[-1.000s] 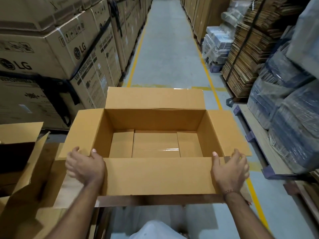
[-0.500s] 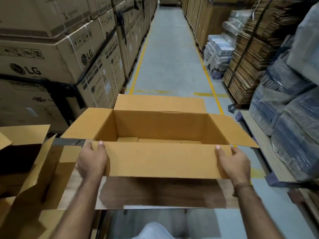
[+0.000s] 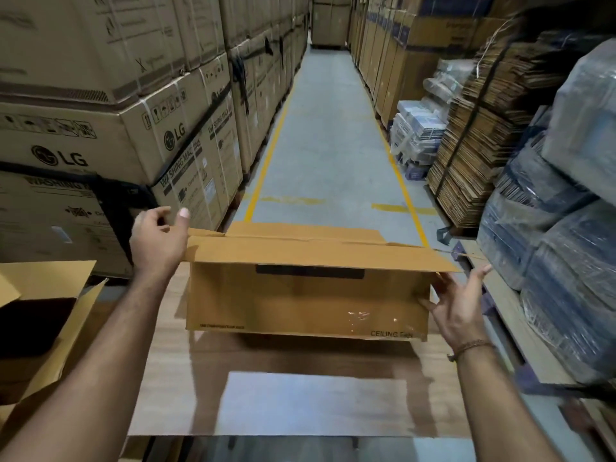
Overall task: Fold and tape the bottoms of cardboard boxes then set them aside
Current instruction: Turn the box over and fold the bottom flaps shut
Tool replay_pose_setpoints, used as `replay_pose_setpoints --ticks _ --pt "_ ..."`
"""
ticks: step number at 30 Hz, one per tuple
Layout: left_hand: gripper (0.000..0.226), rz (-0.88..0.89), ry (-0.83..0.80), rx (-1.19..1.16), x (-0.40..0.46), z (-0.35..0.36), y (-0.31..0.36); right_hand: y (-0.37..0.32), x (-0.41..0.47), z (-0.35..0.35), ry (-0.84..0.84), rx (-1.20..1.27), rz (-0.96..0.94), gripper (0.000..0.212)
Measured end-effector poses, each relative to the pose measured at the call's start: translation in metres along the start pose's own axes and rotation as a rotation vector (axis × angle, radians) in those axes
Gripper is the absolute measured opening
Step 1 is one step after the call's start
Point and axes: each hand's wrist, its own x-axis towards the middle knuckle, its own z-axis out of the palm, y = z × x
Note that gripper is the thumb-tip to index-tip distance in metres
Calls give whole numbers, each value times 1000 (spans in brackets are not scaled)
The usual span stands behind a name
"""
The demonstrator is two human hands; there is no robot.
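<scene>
An open brown cardboard box stands upright at the far edge of the wooden table, its top flaps spread and clear tape shining on its near wall. My left hand is at the box's upper left corner beside the left flap, with the thumb up and the fingers loosely curled around nothing. My right hand is under the right flap, its fingers spread and straight, touching the box's right end. The inside of the box is hidden.
Another open cardboard box sits at the table's left. Stacked LG cartons wall the left side. Bundles of flat cardboard and wrapped packs line the right. A grey aisle with yellow lines runs ahead.
The box has moved away from me to the table's far edge. Both hands have let go of its near wall and now sit at its two ends. My view has tilted up.
</scene>
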Motion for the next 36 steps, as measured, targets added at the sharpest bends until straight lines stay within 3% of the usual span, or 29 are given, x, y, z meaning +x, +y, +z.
replay_pose_setpoints --ticks 3,6,7,10,12,16,22,30,36 --pt "56 -113 109 -341 -2 9 -1 23 20 4 89 -344 -92 109" --pt "58 -270 106 -326 -9 25 -23 40 37 3 57 -948 -276 58" --pt "61 -334 28 -224 -13 32 -35 45 42 2 23 -1157 -333 59" --pt "78 -439 -270 38 -27 54 -76 57 42 0 43 -1561 -366 96" --pt "78 -415 -320 80 -38 65 -91 63 40 1 119 -1682 -316 98" --pt "64 -396 -223 67 -47 73 -92 72 32 -2 70 -1387 -245 106" --pt "55 -323 -121 23 -37 69 -78 56 25 2 92 -1303 -308 130" --pt "58 -147 146 -114 -21 53 -47 2 27 25 277 -1157 -544 110" --pt "62 -117 73 15 -9 53 -36 -20 35 52 371 -1184 -541 106"
